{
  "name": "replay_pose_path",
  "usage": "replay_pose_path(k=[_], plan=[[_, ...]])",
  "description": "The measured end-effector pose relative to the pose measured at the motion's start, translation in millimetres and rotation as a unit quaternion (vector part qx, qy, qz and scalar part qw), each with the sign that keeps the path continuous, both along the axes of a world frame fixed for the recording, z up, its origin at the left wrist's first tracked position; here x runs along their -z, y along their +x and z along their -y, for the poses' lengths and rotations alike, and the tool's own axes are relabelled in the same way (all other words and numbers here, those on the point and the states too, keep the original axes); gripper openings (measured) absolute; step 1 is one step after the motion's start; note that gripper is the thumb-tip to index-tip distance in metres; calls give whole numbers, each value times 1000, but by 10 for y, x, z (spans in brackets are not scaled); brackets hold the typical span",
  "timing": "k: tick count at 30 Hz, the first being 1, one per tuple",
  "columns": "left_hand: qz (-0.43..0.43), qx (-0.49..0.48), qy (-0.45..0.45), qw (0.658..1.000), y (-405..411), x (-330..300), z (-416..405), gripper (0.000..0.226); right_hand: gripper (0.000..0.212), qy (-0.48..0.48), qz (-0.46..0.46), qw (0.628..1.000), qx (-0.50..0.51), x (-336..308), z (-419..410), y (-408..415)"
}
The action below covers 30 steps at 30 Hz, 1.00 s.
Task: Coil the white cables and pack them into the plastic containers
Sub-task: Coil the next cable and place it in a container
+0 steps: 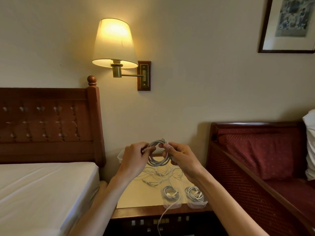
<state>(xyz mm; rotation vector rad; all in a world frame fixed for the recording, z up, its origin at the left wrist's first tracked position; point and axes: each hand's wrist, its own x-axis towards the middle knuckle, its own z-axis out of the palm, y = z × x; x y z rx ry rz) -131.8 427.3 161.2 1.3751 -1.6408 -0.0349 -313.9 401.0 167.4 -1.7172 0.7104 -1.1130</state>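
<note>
a bed point(42, 186) stood at the left and a red sofa point(265, 160) at the right, with a nightstand point(136, 195) between them under a lit wall lamp point(115, 45). above the nightstand the left hand point(134, 160) and right hand point(181, 157) each pinched a side of one coiled white cable point(157, 161) — held upright. loose cables point(160, 176) lay below it, and two plastic containers point(171, 197) point(196, 198) near the front edge each held a coil.
</note>
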Motion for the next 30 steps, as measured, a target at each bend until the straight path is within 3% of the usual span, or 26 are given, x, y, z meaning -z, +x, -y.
replay_pose_path(k=[3, 6, 10, 14, 17, 23, 30], plan=[[114, -120, -85, 982, 9, 85, -11, 36, 32, -26, -27, 999, 32, 24, -9, 7], [194, -202, -87, 956, -68, 104, -77, 42, 32, -33, -19, 998, 42, 47, 10, -32], [249, -183, -64, 949, -7, 77, -63, 47, 35, -25, -47, 997, 56, 108, 84, -106], [222, -91, -79, 968, 18, 110, -112, 50, 35, -12, -78, 996, 45, 228, 218, -238], [123, -11, -66, 990, 79, 273, -90, 51, 32, 42, -84, 995, 16, 275, 272, -304], [-13, 69, 109, 992, 35, 962, 378, 33, 25, 166, -30, 986, -2, 527, 419, -245], [-59, 73, 239, 966, -32, 1568, 535, 31, 22, 278, -37, 960, 8, 1004, 682, -313]])
